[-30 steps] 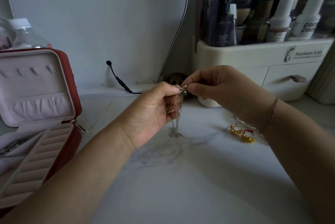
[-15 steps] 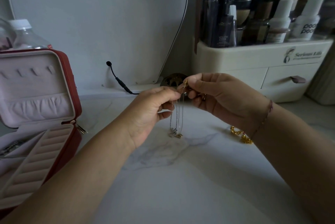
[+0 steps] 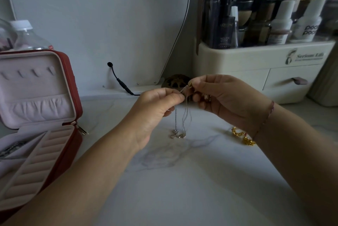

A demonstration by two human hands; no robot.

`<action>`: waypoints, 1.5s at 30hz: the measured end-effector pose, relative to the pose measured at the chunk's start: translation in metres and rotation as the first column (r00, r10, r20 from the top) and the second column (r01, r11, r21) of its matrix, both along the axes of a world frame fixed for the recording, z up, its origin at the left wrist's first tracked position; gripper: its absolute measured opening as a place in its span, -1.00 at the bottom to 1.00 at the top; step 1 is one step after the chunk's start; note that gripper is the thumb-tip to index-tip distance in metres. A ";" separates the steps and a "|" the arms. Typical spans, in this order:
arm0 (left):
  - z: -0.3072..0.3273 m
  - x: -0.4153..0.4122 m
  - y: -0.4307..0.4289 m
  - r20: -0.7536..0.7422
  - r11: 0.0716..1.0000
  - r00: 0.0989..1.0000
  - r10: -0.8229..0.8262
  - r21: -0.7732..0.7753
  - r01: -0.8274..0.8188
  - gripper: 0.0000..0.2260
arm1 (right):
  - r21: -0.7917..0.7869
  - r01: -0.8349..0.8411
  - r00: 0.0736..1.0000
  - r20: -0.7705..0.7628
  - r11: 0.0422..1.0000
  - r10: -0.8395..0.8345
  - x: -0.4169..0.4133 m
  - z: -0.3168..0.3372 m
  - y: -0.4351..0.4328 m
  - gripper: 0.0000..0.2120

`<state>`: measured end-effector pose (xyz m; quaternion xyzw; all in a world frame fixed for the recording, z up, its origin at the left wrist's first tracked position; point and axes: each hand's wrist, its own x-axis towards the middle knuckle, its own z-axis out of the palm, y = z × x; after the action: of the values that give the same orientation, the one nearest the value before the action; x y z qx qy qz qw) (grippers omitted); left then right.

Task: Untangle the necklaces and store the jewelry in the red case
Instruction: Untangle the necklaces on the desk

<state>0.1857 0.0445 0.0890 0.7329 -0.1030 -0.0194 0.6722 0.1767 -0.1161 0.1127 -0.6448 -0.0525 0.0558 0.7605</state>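
1. The pale marbled surface (image 3: 182, 189) fills most of your view, and both of your forearms reach across it.
2. The red case (image 3: 73, 86) stands open at your left on the surface. Its pink-lined lid is propped upright and its ridged ring rolls face you. A dark chain (image 3: 11, 149) lies in a compartment at its far left.
3. A cream organizer (image 3: 237, 57) with drawers sits at the back right, packed with cosmetic bottles.
4. Your right hand (image 3: 228, 97) is raised above the surface. Its fingers (image 3: 199, 81) are curled, pinching the top end of the necklaces at a small gold part. A thin cord bracelet (image 3: 268, 114) circles that wrist.
5. Your left hand (image 3: 153, 110) meets it from the left, thumb and forefinger closed tight on the strands just below the right hand's hold.
6. The necklaces (image 3: 184, 116) hang between the two hands as several thin silver strands, close together, well apart from the red case.
7. Gold jewelry (image 3: 243, 137) lies on the surface just beside your right wrist.
8. The pendants (image 3: 176, 133) at the bottom of the strands bunch together. Whether they touch the surface cannot be told.
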 end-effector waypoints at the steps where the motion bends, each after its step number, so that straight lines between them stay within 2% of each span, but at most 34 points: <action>1: 0.000 -0.001 0.000 0.005 1.000 1.000 -0.002 0.008 0.002 -0.88 | 0.019 -0.009 1.000 -0.007 1.000 0.009 0.000 0.000 0.000 -0.87; 9: -0.002 0.000 0.000 0.139 0.998 0.990 0.001 0.055 -0.009 -0.95 | 0.109 0.008 0.997 -0.076 0.994 0.000 0.001 0.001 -0.002 -0.88; 14: -0.002 0.000 0.001 0.133 0.998 0.991 -0.025 0.054 0.018 -0.97 | 0.150 -0.017 0.992 -0.120 0.989 0.035 0.003 0.000 -0.002 -0.85; 19: -0.001 0.000 0.001 0.124 0.996 0.992 -0.018 0.085 0.008 -0.96 | 0.143 -0.050 0.981 -0.176 0.988 0.075 0.006 -0.002 -0.004 -0.91; 24: -0.002 0.002 0.001 0.087 0.996 0.994 0.063 0.054 -0.068 -0.92 | 0.044 -0.193 0.970 -0.139 0.980 0.198 0.003 0.000 -0.007 -0.92; 28: -0.003 0.004 0.001 0.172 0.980 0.969 0.176 0.061 -0.189 -0.93 | -0.052 -0.366 0.928 -0.087 0.929 0.361 -0.004 0.003 -0.008 -0.91; 30: -0.003 0.007 0.003 0.243 0.965 0.945 0.220 0.089 -0.247 -0.91 | -0.014 -0.415 0.910 -0.034 0.910 0.414 -0.005 0.004 -0.009 -0.88; 33: -0.005 0.011 0.006 0.283 0.940 0.920 0.271 0.129 -0.317 -0.82 | 0.126 -0.455 0.890 0.098 0.881 0.446 -0.005 0.007 -0.011 -0.84; 37: -0.008 0.013 0.007 0.155 0.960 0.957 0.247 0.098 -0.264 -0.80 | 0.327 -0.319 0.946 0.159 0.889 0.281 -0.002 0.015 -0.017 -0.85; 41: -0.009 0.014 0.008 -0.015 0.973 0.974 0.226 0.042 -0.226 -0.83 | 0.505 -0.157 0.986 0.125 0.848 0.108 0.003 0.020 -0.024 -0.85; 45: -0.008 0.016 0.010 -0.180 0.977 0.963 0.199 -0.043 -0.209 -0.90 | 0.554 -0.080 0.996 0.065 0.829 0.053 0.004 0.022 -0.027 -0.90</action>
<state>0.2015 0.0543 0.0806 0.7139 0.0319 -0.0111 0.6994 0.1805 -0.1430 0.1344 -0.3950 -0.1068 0.0493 0.9111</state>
